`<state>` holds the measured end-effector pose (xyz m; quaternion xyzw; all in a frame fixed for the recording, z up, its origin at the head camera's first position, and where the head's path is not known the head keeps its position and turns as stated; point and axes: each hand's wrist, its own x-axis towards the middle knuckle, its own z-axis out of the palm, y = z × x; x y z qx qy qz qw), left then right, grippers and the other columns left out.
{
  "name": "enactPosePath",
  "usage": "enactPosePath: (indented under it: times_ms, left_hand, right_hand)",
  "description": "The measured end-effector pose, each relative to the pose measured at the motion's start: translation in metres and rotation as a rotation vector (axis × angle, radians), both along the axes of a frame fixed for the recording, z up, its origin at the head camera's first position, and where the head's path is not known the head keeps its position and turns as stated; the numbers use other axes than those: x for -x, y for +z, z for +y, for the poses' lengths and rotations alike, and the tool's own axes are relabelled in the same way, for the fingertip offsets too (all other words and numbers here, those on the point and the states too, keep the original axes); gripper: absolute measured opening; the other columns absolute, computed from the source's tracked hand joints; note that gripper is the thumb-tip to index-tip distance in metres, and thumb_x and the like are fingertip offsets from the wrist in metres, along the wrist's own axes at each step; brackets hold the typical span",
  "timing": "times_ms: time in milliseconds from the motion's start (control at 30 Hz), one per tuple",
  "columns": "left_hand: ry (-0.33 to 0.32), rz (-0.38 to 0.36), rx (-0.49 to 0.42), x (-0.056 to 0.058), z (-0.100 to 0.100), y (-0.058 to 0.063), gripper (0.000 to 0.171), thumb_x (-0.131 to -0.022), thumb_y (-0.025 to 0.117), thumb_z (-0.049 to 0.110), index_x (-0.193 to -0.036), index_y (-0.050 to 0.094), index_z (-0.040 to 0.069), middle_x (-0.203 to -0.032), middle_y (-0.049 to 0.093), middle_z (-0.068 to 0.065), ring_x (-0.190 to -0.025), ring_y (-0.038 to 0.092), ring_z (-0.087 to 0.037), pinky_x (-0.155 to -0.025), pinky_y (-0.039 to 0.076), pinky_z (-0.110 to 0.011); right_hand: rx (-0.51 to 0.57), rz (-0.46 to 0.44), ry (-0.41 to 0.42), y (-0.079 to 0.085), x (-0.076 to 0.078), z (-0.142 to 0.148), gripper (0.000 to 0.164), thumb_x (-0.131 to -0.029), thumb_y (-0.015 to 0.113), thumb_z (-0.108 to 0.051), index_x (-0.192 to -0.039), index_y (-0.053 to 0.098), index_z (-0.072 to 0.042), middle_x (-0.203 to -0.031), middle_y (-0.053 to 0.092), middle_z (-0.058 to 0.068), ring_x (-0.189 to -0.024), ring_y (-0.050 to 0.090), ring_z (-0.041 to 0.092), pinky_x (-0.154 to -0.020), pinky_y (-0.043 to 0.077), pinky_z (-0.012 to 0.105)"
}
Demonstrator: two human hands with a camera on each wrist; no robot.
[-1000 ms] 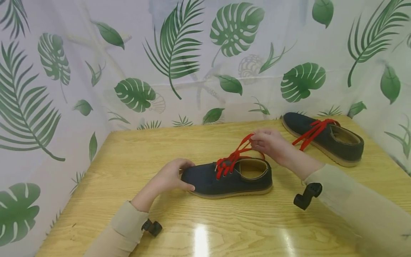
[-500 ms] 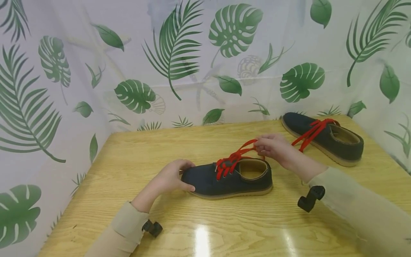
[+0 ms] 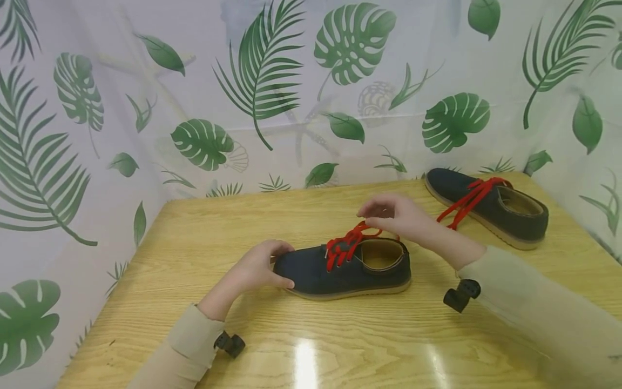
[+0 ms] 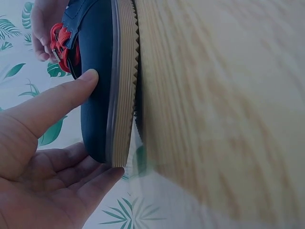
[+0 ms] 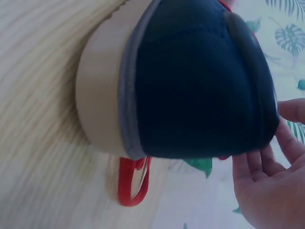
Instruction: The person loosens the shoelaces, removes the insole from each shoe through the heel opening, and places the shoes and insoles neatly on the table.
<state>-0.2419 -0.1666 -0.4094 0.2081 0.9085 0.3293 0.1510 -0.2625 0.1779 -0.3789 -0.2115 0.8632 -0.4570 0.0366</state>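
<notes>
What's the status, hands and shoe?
Left hand holds near shoe by toe. Right hand at red laces, no pinch visible. Near shoe upright. Other shoe back right, likely not blocking.

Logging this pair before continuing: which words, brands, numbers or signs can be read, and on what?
None: no readable lettering shows on the near shoe, far shoe or backdrop.
A faint mark on the right sleeve is too small to make out.
</notes>
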Motion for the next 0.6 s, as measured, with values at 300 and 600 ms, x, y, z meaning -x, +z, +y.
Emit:
enactPosePath:
  times_ms: [300,600]
  left_hand:
    - [-0.005,0.001,-0.004,0.0006,0.0001,-0.0017,0.065,-0.080,0.094,0.009,-0.137,0.064,0.000,-0.135,0.068,-0.016,-0.128,0.063,-0.035,-0.117,0.050,-0.052]
    - [-0.009,0.008,-0.001,0.0009,-0.0009,-0.0019,0.065,-0.080,0.094,0.010,-0.137,0.064,0.000,-0.135,0.068,-0.016,-0.128,0.064,-0.035,-0.116,0.051,-0.052]
  right_hand:
    - [-0.020,0.071,0.159,-0.0035,0.0033,-0.0098,0.019,-0.097,0.071,0.002,-0.114,0.079,-0.003,-0.116,0.075,0.014,-0.110,0.071,0.031,-0.102,0.061,0.046]
    - [-0.124,0.147,0.193,0.0002,0.0038,-0.0100,0.015,-0.094,0.075,0.002,-0.099,0.081,-0.011,-0.104,0.072,0.005,-0.095,0.069,0.018,-0.093,0.063,0.047]
